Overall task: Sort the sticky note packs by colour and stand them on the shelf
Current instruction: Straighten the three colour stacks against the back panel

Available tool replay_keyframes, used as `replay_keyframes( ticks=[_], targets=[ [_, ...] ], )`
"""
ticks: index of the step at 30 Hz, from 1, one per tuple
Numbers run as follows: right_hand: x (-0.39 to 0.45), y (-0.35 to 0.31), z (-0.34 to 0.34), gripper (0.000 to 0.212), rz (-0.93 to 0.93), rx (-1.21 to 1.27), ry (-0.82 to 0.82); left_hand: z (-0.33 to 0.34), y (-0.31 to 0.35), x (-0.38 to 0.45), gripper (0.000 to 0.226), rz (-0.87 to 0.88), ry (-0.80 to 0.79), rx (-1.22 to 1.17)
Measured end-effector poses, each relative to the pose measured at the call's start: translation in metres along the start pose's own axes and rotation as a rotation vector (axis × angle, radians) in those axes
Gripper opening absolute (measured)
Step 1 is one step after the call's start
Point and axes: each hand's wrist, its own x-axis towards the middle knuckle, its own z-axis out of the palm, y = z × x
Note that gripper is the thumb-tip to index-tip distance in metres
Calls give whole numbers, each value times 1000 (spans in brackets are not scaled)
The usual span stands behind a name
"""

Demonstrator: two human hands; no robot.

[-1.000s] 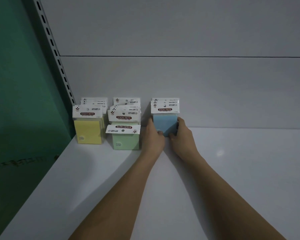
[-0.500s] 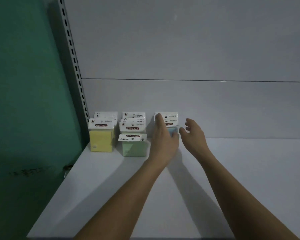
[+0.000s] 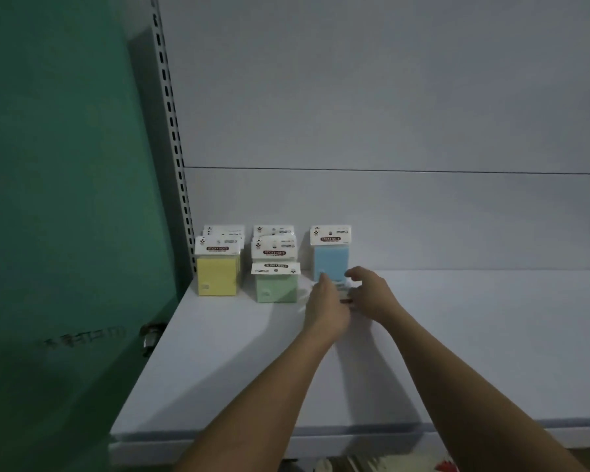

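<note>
I see a white shelf [image 3: 218,369] carrying 3 colour groups of sticky note packs along its far edge, against the grey back panel [image 3: 389,114]. At far left stand the yellow packs [image 3: 217,276], several deep; only the front one shows fully, the rest by their white header cards. In the middle stand the green packs [image 3: 276,290], the nearest with its header card upside down. To the right stands a blue pack [image 3: 331,264], upright, apart from the green group; I cannot tell whether another stands behind it. Just near of it my left hand [image 3: 326,310] and right hand [image 3: 372,296] meet around a small pale item [image 3: 344,290], mostly hidden and blurred; it may be another pack. Left fingers are together and extended; right fingers curl loosely, and I cannot tell whether either hand pinches the item. A green panel [image 3: 65,199] and a slotted upright [image 3: 172,131] bound the left side.
</note>
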Motion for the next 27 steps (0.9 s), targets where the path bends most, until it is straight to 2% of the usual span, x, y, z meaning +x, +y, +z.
replay_keyframes(
  ticks=[2,5,7,10,11,13,15,17,20,23,27],
  targets=[
    [2,5,-2,41,-22,-54,-86,2,-11,8,63,67,-29,102],
    [0,13,-5,53,-68,-147,-241,1,-22,16,42,155,-107,212],
    [2,17,-15,46,-119,-148,-259,-2,-24,22,33,190,-79,264],
    [13,26,-30,37,-183,-11,-356,-7,-22,35,22,222,-5,290],
    [20,28,-33,35,-199,27,-346,-10,-18,40,18,241,11,286],
    [35,31,-34,29,-229,49,-218,-15,-6,51,13,254,54,274],
    [48,32,-31,23,-169,152,-91,-19,7,64,15,262,128,290],
    [60,32,-27,20,-133,238,-49,-21,17,74,24,267,223,346],
    [70,31,-15,19,-184,213,-2,-13,21,79,47,254,257,515],
    [77,29,-8,19,-166,228,35,-2,17,85,49,228,331,590],
    [79,31,-2,32,-143,250,86,3,13,92,61,206,380,580]
  ],
)
